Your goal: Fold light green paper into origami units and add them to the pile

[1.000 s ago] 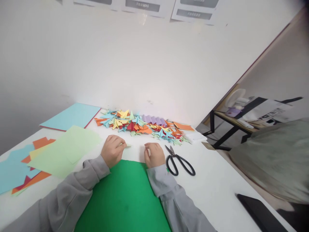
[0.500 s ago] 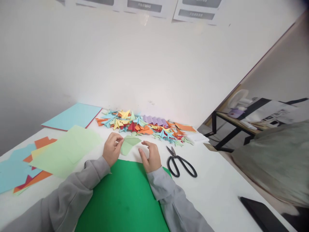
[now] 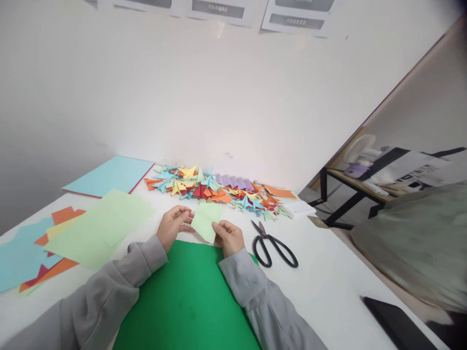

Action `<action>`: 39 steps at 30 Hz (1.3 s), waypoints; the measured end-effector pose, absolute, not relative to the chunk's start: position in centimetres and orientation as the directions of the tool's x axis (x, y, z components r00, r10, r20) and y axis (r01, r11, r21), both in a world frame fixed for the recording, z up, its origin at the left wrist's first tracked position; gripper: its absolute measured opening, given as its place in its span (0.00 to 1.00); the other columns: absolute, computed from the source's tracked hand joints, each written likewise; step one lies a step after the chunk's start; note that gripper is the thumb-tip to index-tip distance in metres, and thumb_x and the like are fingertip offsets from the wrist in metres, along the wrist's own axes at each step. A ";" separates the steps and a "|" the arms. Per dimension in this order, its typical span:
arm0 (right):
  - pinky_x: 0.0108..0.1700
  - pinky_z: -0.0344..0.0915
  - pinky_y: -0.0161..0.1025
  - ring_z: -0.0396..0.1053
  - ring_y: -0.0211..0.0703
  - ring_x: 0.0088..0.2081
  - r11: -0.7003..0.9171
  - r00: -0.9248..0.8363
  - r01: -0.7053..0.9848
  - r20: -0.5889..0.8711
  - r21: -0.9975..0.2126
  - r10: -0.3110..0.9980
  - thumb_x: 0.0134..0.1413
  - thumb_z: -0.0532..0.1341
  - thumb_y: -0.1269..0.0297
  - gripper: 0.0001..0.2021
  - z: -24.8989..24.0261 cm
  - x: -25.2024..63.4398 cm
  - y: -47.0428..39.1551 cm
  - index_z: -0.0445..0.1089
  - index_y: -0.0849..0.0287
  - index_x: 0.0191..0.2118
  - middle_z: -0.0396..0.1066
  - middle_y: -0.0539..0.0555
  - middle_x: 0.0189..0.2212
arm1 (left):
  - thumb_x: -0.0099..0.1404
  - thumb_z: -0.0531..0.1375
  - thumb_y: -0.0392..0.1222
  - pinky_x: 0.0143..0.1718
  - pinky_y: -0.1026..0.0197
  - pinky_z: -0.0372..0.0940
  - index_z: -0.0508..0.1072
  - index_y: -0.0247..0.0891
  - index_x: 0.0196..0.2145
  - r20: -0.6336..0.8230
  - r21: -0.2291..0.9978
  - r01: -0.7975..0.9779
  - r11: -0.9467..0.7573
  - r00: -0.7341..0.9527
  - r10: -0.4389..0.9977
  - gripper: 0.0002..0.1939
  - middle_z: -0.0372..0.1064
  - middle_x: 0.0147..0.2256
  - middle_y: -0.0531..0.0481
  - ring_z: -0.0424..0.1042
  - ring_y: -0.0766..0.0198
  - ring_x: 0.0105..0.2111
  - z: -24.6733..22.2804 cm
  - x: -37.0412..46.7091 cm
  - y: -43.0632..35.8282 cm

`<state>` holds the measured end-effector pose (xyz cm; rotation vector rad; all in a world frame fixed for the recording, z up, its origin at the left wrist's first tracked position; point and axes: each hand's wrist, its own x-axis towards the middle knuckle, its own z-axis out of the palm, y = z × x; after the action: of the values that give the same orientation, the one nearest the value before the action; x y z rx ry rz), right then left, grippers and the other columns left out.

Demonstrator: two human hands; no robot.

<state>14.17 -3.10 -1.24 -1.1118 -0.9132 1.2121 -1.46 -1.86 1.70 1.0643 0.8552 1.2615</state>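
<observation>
A small light green piece of paper (image 3: 206, 222), with a crease near its top, is pinched at its lower right corner by my right hand (image 3: 229, 237). At the paper's left edge is my left hand (image 3: 175, 225), its fingers apart and curved; a fingertip lies close to the paper, and I cannot tell if it touches. Below both hands lies a large green sheet (image 3: 186, 296). A pair of black-handled scissors (image 3: 272, 245) rests to the right of my right hand, blades pointing away from me.
Folded paper planes (image 3: 204, 187) in several colours are heaped along the wall. Larger light green sheets (image 3: 98, 223) and coloured offcuts (image 3: 25, 248) lie left, below a light blue sheet (image 3: 111, 175). A black flat device (image 3: 396, 321) sits at the right edge.
The green paper has passed from my left hand's pinch to my right hand's, turned and shifted right. My left fingers have spread apart; my right fingers have closed on its corner.
</observation>
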 end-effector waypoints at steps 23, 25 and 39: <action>0.15 0.56 0.32 0.61 0.34 0.15 -0.026 0.118 -0.553 -0.110 -0.833 0.987 0.31 0.64 0.59 0.12 -0.2 14.4 -3.0 0.66 0.59 0.25 0.64 0.46 0.15 | 0.46 0.55 0.33 0.31 0.59 0.68 0.74 0.35 0.26 0.368 0.929 -0.006 -0.370 0.125 0.921 0.09 0.67 0.37 0.45 0.68 0.62 0.34 0.3 -1.6 -1.3; 0.16 0.57 0.30 0.62 0.32 0.16 0.011 0.155 -0.547 -0.089 -0.837 0.984 0.28 0.65 0.64 0.12 -0.4 14.4 -3.0 0.66 0.58 0.26 0.66 0.45 0.16 | 0.46 0.55 0.33 0.32 0.59 0.67 0.74 0.35 0.25 0.352 0.935 -0.013 -0.353 0.116 0.929 0.09 0.67 0.36 0.45 0.68 0.62 0.35 0.4 -1.6 -1.3; 0.23 0.62 0.30 0.65 0.32 0.18 0.136 0.218 -0.387 0.053 -0.912 0.974 0.31 0.67 0.66 0.10 -2.2 14.8 -2.3 0.67 0.60 0.25 0.69 0.46 0.15 | 0.47 0.61 0.43 0.20 0.62 0.66 0.61 0.36 0.27 0.012 0.962 -0.270 0.046 0.209 0.978 0.13 0.67 0.22 0.54 0.68 0.66 0.20 1.6 -1.2 -2.3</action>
<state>14.81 -2.27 -2.17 -0.9285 -0.8078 1.1591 -1.24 -2.30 1.62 1.0843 0.8637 1.1614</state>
